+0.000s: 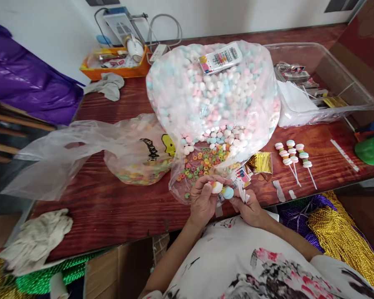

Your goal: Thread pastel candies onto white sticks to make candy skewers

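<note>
- Left hand (202, 198), lower centre, pinches a white puff (217, 187).
- Right hand (249, 205) grasps white sticks (243, 194) beside a blue puff (227, 192).
- Finished skewers (293, 154) lie right on the worktop (112, 207).

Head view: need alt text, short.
Two bare hands at a wooden table's near edge: the left hand grips a stack of round pastel candies, the right hand pinches thin white sticks. Behind them an open clear bag of pastel candies; three finished candy sticks lie to the right.
</note>
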Demonstrator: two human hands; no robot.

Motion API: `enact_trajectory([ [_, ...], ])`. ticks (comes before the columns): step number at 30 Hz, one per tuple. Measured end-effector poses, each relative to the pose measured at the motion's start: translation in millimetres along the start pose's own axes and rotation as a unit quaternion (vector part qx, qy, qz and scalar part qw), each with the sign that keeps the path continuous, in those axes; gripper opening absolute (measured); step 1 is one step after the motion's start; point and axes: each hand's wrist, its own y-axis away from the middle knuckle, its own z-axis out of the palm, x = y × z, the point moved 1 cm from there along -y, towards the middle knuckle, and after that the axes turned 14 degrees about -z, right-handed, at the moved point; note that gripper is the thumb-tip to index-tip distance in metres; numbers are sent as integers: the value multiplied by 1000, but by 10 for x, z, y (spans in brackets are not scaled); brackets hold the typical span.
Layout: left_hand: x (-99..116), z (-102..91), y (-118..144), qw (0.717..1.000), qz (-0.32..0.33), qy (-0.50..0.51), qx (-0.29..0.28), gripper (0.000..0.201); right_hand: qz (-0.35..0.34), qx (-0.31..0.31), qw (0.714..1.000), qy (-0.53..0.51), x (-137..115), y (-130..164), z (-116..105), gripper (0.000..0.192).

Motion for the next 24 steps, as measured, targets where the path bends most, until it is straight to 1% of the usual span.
enact_trajectory([
  [2,-39,24,-3,1000,-3,-19,-3,27,-5,7,1000,6,1,24,-19,34],
  [6,-138,36,12,999,-29,-42,-13,28,-53,19,998,30,-17,33,-48,33],
  [8,-197,41,20,998,-42,-45,-20,30,-69,15,997,42,-42,14,-56,33],
  [10,-255,54,23,997,-45,-47,-28,30,-84,18,994,72,-71,-19,-62,31],
  [13,-300,74,17,996,-45,-65,-38,32,-114,37,986,118,-103,-76,-73,29],
  [15,-244,55,-12,994,-49,-87,-38,35,-115,31,984,133,-107,-100,-102,29],
  [16,-175,24,-44,994,-45,-98,-32,38,-99,24,985,138,-102,-102,-134,29],
  [17,-76,-26,-92,993,-32,-110,-17,41,-74,23,987,141,-92,-97,-181,29],
  [19,196,-178,-246,987,23,-154,37,43,-21,56,989,139,-61,-68,-318,31],
  [20,352,-274,-350,975,59,-196,81,41,3,87,987,132,-40,-46,-399,32],
  [21,504,-373,-470,951,85,-272,120,36,21,120,985,123,-18,-23,-479,35],
  [22,642,-465,-598,913,105,-367,145,30,34,149,982,114,5,0,-549,37],
  [23,758,-544,-730,861,122,-471,149,24,44,168,979,107,26,21,-603,38],
  [24,846,-609,-856,800,136,-566,144,19,50,174,978,104,45,38,-636,39],
])
